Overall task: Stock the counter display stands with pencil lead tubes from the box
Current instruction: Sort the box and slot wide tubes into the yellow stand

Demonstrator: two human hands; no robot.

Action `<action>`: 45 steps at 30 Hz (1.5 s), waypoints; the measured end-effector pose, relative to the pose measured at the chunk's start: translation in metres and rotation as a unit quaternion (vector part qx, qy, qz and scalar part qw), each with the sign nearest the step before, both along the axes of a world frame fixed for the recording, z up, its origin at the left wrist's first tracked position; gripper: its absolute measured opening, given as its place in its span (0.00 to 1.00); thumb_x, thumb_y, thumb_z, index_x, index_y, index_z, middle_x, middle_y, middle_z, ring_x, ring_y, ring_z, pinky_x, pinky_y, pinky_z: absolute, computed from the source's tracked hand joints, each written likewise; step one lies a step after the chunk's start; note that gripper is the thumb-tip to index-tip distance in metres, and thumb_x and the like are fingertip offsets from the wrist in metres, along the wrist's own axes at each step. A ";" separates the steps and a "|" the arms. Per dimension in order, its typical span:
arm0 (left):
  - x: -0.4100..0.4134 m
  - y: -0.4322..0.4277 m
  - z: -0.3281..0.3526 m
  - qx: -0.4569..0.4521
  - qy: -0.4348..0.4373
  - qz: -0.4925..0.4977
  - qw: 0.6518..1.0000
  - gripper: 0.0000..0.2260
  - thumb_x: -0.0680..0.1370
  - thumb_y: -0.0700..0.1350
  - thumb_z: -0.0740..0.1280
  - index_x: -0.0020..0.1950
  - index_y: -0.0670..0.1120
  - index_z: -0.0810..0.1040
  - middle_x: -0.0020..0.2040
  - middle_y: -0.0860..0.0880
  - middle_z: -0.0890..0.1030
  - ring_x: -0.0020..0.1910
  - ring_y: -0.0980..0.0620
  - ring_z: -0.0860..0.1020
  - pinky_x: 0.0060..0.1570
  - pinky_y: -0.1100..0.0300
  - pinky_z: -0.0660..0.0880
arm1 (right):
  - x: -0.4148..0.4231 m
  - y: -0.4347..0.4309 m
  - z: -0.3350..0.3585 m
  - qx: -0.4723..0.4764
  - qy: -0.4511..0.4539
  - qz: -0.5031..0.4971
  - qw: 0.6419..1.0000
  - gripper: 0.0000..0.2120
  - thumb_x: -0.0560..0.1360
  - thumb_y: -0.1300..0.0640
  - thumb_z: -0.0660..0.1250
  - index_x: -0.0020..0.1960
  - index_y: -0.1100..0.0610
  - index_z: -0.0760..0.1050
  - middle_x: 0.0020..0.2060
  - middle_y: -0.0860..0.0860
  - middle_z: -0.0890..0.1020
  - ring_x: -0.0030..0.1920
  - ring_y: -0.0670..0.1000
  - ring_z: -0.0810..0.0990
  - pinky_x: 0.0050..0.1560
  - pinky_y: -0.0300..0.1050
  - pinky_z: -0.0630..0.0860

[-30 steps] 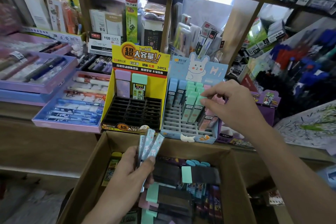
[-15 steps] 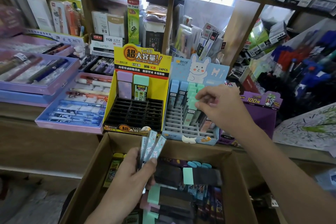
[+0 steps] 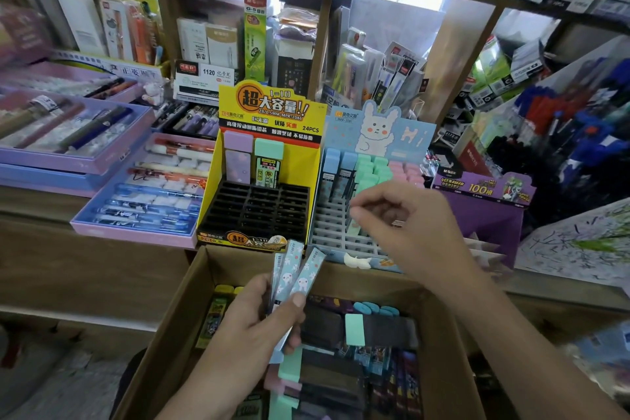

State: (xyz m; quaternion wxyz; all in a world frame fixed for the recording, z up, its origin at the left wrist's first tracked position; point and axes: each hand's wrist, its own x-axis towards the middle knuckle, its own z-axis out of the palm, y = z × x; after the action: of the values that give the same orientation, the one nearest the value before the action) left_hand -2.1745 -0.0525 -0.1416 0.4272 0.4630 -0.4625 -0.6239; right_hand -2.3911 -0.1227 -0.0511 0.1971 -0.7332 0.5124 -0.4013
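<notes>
Left hand (image 3: 252,327) grips three blue bunny-print tubes (image 3: 296,273) at lower centre, fanned, long axes pointing up toward the stands. Right hand (image 3: 412,228) hovers over the blue stand (image 3: 327,228), fingers loosely curled, gripping nothing I can see. There are open slots at the stand's front left. Yellow stand (image 3: 269,106) just left is mostly open grid. Cardboard box (image 3: 191,300) sits below, with a purple carton (image 3: 487,211) crowding the right.

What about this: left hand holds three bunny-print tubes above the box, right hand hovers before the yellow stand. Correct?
No. The head view shows the right hand before the blue rabbit stand, not the yellow stand beside it. The left hand does hold three bunny-print tubes above the box.
</notes>
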 end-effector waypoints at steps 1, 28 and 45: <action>0.000 0.000 0.001 -0.001 0.004 -0.004 1.000 0.18 0.73 0.57 0.69 0.62 0.55 0.77 0.41 0.47 0.82 0.36 0.52 0.79 0.38 0.60 0.78 | 0.003 0.003 -0.005 0.039 -0.019 0.008 0.999 0.05 0.76 0.59 0.75 0.50 0.50 0.85 0.40 0.45 0.84 0.40 0.47 0.82 0.41 0.40 0.81; 0.004 -0.003 -0.006 -0.005 0.081 0.031 0.996 0.14 0.70 0.52 0.76 0.54 0.52 0.82 0.32 0.45 0.75 0.29 0.51 0.72 0.30 0.60 0.72 | 0.011 0.035 -0.049 0.340 -0.104 0.164 0.920 0.15 0.78 0.55 0.74 0.64 0.49 0.81 0.52 0.53 0.86 0.38 0.51 0.84 0.42 0.46 0.81; 0.000 -0.004 -0.009 0.028 0.063 0.030 0.997 0.15 0.78 0.50 0.67 0.55 0.39 0.75 0.36 0.45 0.77 0.28 0.48 0.72 0.26 0.59 0.69 | -0.036 0.005 0.005 0.104 -0.109 0.030 0.988 0.09 0.77 0.64 0.73 0.53 0.54 0.76 0.42 0.55 0.85 0.44 0.57 0.86 0.47 0.60 0.84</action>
State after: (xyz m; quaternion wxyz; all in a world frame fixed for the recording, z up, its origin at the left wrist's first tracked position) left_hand -2.1748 -0.0561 -0.1510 0.4610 0.4476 -0.4032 -0.6516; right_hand -2.4268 -0.1176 -0.0457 0.3395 -0.6754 0.5045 -0.4173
